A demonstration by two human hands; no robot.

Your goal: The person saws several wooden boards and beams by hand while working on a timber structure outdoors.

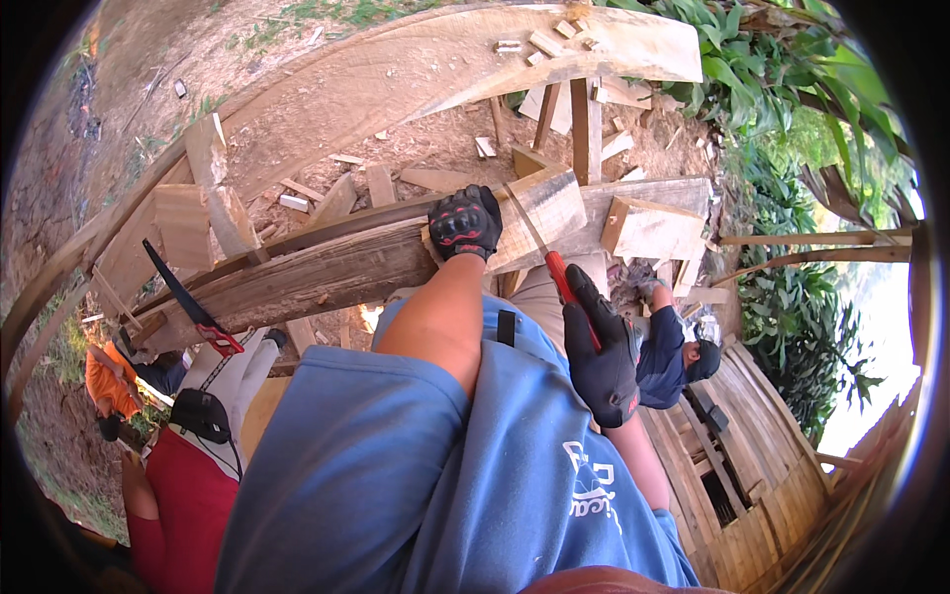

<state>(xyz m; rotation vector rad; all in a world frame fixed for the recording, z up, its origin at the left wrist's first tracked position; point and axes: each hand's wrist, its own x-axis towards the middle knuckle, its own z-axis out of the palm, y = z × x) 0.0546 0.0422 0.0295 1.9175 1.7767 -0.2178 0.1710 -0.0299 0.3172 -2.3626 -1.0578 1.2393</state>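
Observation:
My left hand (463,220), in a black glove with red trim, presses on a pale wooden beam (539,220) with its fingers curled over the wood. My right hand (602,351), also gloved, is wrapped round the red handle of a handsaw (558,272). The saw's narrow blade lies across the beam, just right of my left hand. Whether its teeth are sunk into the wood, I cannot tell. Under and beside the beam runs a weathered, rough timber (317,269).
A second saw (183,295) leans on the timber at left, near a person in red (198,485). At right, a person in navy (668,351) bends beside a wood block (655,228). A long curved plank (416,69) spans the far side. Offcuts litter the ground.

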